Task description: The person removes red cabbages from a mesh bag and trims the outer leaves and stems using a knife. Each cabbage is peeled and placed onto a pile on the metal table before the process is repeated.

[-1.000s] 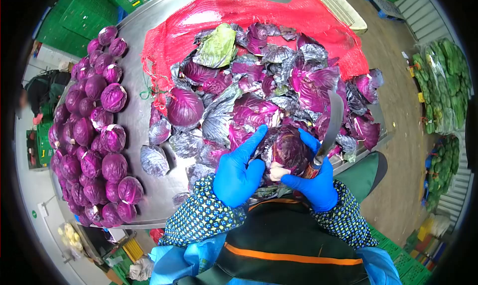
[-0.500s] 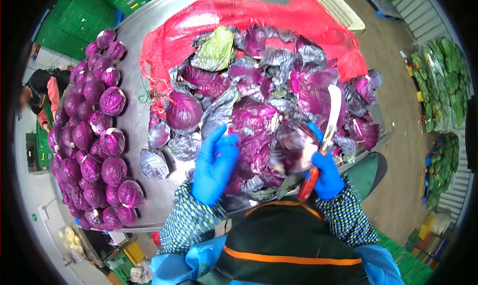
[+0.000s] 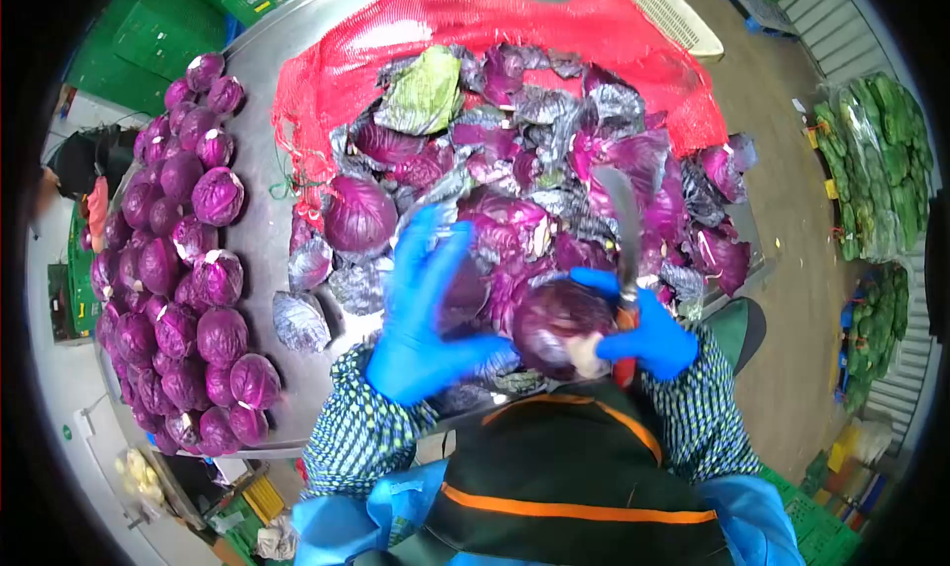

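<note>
My left hand (image 3: 426,314), in a blue glove, is spread open just left of a red cabbage (image 3: 556,321), with nothing in its grasp. My right hand (image 3: 648,336), also gloved, is closed round a knife (image 3: 623,220) with a red handle and a curved blade that points up and away from me. Its thumb and a finger also rest against the cabbage, near the pale stem end, which faces me. Beneath both hands lie heaped loose purple leaves (image 3: 495,220), with a green leaf (image 3: 424,91) at the far side. Another whole red cabbage (image 3: 361,215) sits left of the heap.
Many cabbages (image 3: 181,175) are stacked along the left of the metal table (image 3: 259,259). Red mesh netting (image 3: 396,27) lies behind the leaves. A cream crate (image 3: 673,17) stands at the far right. Bagged green vegetables (image 3: 881,160) lean by the wall. A person's arm shows at left.
The cabbage has turned and moved slightly left and toward me. My left hand has spread its fingers wider. The knife blade has swung from leaning right to leaning left.
</note>
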`<state>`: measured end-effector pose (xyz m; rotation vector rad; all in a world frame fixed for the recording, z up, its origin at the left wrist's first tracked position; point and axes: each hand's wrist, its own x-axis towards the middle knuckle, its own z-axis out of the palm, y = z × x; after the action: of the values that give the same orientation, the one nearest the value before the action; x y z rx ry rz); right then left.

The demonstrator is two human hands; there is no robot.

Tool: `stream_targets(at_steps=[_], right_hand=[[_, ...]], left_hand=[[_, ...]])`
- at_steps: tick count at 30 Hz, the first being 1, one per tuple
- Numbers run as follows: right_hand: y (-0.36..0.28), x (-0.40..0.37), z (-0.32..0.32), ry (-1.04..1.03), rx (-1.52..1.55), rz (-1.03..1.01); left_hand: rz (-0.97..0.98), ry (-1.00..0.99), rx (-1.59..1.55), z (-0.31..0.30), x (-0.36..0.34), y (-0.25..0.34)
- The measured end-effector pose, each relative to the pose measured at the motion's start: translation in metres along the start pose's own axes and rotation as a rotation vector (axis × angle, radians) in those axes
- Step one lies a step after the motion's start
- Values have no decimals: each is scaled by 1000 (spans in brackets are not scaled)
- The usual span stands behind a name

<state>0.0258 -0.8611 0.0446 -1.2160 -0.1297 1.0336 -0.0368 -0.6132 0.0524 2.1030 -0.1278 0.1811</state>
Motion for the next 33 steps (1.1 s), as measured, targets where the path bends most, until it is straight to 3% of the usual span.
stream_targets(at_steps=[1, 3, 5, 7, 9, 11, 13, 15, 16, 17, 19, 20, 23, 24, 26, 27, 28, 29, 31, 32, 33], right_hand=[[-14, 5, 1, -79, -22, 135], [13, 17, -5, -16, -67, 46], [51, 24, -9, 313, -65, -128], [73, 12, -12, 562, -500, -214], [81, 1, -12, 513, -831, -329], [80, 6, -7, 430, -1099, -258], [90, 20, -14, 342, -1058, -173], [91, 37, -39, 427, -969, 108], [94, 44, -50, 428, -831, -107], [97, 47, -55, 427, -836, -123], [85, 42, -38, 210, -522, -30], [76, 37, -22, 243, -655, -49], [81, 42, -22, 280, -677, -44], [75, 40, -18, 411, -758, -1], [72, 32, -17, 435, -631, -29], [66, 29, -18, 445, -522, -63], [50, 23, -13, 530, -271, 95], [42, 18, -13, 594, -160, 48], [48, 17, -25, 795, -41, -11], [65, 18, -40, 804, -82, -35], [55, 14, -31, 793, -87, -35]], left_hand=[[22, -250, -29, 4, 0, 14], [55, -367, -171, 45, -13, -21], [-154, -156, -286, 82, -41, -55], [-229, -112, -301, 100, -48, -63], [-357, 45, -385, 115, -62, -63], [-456, 72, -523, 125, -66, -73], [-240, 61, -306, 122, -63, -69], [-230, 44, -284, 122, -69, -69], [-208, 35, -281, 122, -73, -66], [-176, 38, -275, 122, -71, -67], [-230, 46, -340, 120, -74, -70], [-268, 43, -387, 119, -72, -73], [-264, 17, -440, 112, -73, -76], [-323, -36, -594, 104, -73, -71], [-416, -128, -822, 87, -73, -65], [-392, -152, -789, 75, -69, -60], [-326, -162, -884, 64, -63, -58], [-261, -173, -978, 53, -59, -57], [151, -329, -1039, 31, -37, -48], [153, -321, -1036, 23, -30, -34], [-234, -124, -1358, 17, -24, -16]])
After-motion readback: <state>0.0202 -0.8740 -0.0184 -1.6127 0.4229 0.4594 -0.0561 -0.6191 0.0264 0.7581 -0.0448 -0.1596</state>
